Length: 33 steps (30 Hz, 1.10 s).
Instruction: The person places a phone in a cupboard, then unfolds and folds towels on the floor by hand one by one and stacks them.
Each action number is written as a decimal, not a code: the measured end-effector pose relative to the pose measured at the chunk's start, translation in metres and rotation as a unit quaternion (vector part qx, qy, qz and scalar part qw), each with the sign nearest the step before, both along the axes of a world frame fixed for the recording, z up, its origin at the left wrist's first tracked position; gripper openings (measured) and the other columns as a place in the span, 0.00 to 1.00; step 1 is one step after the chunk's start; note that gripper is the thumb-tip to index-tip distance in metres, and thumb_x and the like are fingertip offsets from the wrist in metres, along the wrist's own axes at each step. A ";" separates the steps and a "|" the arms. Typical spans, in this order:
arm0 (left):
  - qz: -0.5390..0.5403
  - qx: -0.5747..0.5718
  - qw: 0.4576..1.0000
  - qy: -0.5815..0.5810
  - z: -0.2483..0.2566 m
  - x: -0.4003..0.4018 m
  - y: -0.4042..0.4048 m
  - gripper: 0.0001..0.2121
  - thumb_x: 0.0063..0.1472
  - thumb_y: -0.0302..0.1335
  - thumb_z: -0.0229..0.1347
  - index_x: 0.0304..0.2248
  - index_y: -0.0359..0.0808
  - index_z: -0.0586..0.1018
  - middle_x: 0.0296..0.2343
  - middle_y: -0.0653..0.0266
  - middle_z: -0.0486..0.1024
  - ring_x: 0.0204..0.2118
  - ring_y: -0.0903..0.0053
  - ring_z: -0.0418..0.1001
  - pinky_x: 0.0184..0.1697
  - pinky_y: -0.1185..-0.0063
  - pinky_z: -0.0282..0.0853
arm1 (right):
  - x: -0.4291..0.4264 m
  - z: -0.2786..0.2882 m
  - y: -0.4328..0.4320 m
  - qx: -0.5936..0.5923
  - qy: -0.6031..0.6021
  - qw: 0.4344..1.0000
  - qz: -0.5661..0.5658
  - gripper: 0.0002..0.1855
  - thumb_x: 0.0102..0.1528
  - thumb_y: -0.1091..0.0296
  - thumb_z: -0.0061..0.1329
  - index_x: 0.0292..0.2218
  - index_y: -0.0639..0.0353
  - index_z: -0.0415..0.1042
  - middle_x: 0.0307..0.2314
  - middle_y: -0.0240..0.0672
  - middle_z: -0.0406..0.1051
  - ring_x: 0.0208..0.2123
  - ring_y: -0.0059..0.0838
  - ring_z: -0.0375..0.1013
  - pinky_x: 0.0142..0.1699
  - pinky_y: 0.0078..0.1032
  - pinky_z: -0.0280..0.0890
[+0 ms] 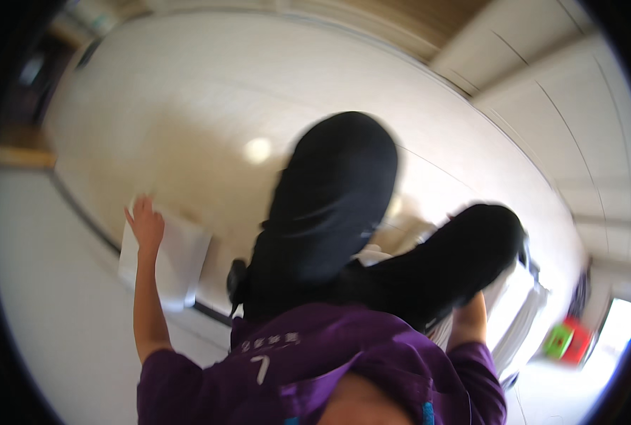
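My left hand (146,219) reaches out at the left, over the top end of a white box-like object (180,260). Its thumb stands apart from the fingers and nothing shows in its grip; blur hides whether it touches the white surface. On the right, my bare forearm (469,319) passes under my bent leg in black trousers (443,260), which hides my right hand. My other knee (342,175) is raised in the middle of the view.
Pale, glossy floor (188,69) stretches ahead. White cabinet fronts (554,122) line the right. A white panel (55,255) stands at the left. Whitish, blurred things (517,313) lie beside my right leg, with a green object (558,340) and a red object (578,340) farther off.
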<state>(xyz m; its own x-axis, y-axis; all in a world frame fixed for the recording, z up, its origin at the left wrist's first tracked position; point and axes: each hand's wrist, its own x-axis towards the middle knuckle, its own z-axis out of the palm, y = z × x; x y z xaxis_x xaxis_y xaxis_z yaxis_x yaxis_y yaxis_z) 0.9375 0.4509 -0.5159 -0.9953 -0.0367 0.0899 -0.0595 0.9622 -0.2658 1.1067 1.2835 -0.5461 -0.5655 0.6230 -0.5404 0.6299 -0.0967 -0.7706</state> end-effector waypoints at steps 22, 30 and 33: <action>-0.132 0.383 0.850 -0.337 -0.020 -0.108 0.175 0.18 0.62 0.36 0.55 0.44 0.28 0.78 0.44 0.47 0.78 0.46 0.53 0.75 0.47 0.67 0.70 | 0.133 0.072 0.123 0.417 -0.416 0.801 -0.104 0.56 0.46 0.69 0.57 0.67 0.21 0.40 0.66 0.46 0.44 0.66 0.59 0.45 0.61 0.64 0.51; -0.180 0.432 0.820 -0.329 0.004 -0.130 0.280 0.18 0.63 0.35 0.55 0.45 0.28 0.77 0.44 0.48 0.78 0.46 0.56 0.75 0.48 0.68 0.70 | 0.138 0.077 0.190 0.401 -0.434 0.801 0.098 0.49 0.37 0.72 0.54 0.61 0.32 0.58 0.57 0.57 0.55 0.58 0.65 0.58 0.59 0.53 0.60; -0.183 0.443 0.811 -0.336 -0.003 -0.136 0.296 0.18 0.63 0.35 0.55 0.46 0.28 0.76 0.44 0.49 0.77 0.46 0.57 0.75 0.48 0.68 0.70 | 0.159 0.075 0.195 0.441 -0.382 0.810 0.062 0.40 0.38 0.72 0.54 0.55 0.37 0.66 0.49 0.52 0.62 0.51 0.58 0.67 0.54 0.46 0.65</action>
<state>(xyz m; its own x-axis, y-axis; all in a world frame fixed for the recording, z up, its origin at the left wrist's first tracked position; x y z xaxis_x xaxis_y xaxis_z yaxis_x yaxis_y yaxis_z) 0.8013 0.7470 -0.5185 -0.7680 0.5175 -0.3773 0.1440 0.7135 0.6857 1.2660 1.4786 -0.4711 -0.3636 0.9213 -0.1381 0.9184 0.3793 0.1125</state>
